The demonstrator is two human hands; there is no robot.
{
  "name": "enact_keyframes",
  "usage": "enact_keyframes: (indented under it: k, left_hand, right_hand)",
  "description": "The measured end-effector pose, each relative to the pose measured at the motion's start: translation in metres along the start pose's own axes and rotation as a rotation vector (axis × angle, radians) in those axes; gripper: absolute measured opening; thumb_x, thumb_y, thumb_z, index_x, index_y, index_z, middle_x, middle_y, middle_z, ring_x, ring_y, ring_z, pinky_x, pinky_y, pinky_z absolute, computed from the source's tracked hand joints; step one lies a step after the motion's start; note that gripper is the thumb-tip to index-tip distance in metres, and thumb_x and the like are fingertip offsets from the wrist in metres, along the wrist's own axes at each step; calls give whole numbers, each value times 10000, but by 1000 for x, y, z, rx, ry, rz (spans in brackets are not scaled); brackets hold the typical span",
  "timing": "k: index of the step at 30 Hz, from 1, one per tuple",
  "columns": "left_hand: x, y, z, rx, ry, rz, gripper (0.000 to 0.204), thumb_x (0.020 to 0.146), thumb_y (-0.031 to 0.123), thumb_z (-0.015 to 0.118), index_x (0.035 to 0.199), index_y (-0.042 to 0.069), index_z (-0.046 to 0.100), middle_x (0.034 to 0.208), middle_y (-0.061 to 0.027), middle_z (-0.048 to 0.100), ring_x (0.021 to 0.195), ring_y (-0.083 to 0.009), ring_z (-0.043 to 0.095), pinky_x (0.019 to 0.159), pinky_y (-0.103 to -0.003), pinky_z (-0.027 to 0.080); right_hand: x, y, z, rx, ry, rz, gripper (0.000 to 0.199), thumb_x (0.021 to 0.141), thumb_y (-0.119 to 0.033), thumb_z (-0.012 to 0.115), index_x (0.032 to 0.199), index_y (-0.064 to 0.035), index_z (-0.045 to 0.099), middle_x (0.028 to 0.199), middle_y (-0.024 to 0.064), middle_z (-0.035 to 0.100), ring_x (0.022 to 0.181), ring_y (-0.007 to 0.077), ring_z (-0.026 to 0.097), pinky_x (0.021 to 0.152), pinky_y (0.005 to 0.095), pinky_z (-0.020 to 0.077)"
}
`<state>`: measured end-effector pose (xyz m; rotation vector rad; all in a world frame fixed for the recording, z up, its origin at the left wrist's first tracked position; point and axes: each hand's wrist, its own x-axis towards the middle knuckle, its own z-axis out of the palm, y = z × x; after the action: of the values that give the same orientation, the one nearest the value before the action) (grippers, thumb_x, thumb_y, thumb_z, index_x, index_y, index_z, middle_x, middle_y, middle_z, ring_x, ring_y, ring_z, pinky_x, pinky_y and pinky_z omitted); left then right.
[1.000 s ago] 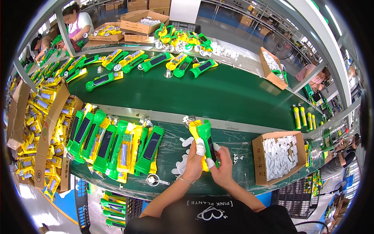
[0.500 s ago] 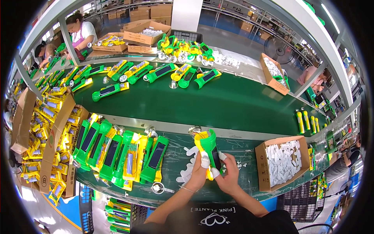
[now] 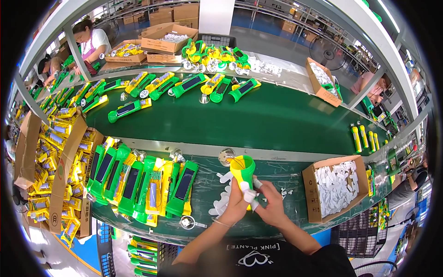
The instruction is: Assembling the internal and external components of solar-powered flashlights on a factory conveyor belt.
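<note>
The left hand (image 3: 234,203) and right hand (image 3: 272,206) grasp a yellow-and-green casing (image 3: 242,175). A silver reflector (image 3: 226,156) sits at its eleven o'clock, a carton (image 3: 311,191) at three.

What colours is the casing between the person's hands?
The casing is yellow and green, seen best in the head view.

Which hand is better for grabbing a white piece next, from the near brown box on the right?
Probably the right hand: it's nearer the brown box. The left hand is farther off, though both hold the green-and-yellow casing.
</note>
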<state>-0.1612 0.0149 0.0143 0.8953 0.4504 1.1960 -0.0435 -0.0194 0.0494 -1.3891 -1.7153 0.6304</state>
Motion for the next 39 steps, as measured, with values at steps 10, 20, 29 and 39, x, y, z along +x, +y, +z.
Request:
enact_keyframes:
  k: [10, 20, 29, 39]
  left_hand:
    - [9, 14, 7, 50, 326, -110, 349, 730, -68, 529, 1040, 28, 398, 859, -67, 533, 712, -158, 551, 632, -280, 473]
    - [7, -3, -1, 310, 300, -49, 449, 838, 227, 557, 1163, 20, 327, 1016, -106, 495, 897, -202, 528, 761, -331, 465]
    - [9, 14, 23, 246, 303, -292, 330, 689, -60, 558, 982, 15, 425, 778, -65, 538, 631, -153, 560, 557, -277, 479]
    - [-15, 9, 47, 459, -95, -460, 340, 648, -26, 602, 950, 16, 451, 765, -53, 544, 625, -147, 557, 559, -276, 467]
  right_hand:
    - [-12, 17, -17, -50, -40, -100, 313, 726, -82, 640, 1010, -4, 534, 1023, 112, 474, 929, 227, 517, 803, 309, 432]
    - [-15, -10, -12, -185, -193, 424, 324, 768, -243, 632, 936, -7, 486, 806, 124, 607, 655, 225, 612, 547, 290, 468]
    - [-15, 9, -42, -190, 119, -107, 366, 681, -225, 670, 963, -29, 543, 775, 115, 536, 737, 271, 539, 654, 341, 449]
    - [74, 7, -65, -54, -465, -373, 131, 697, -123, 599, 792, -38, 566, 752, 89, 579, 707, 299, 540, 672, 378, 429]
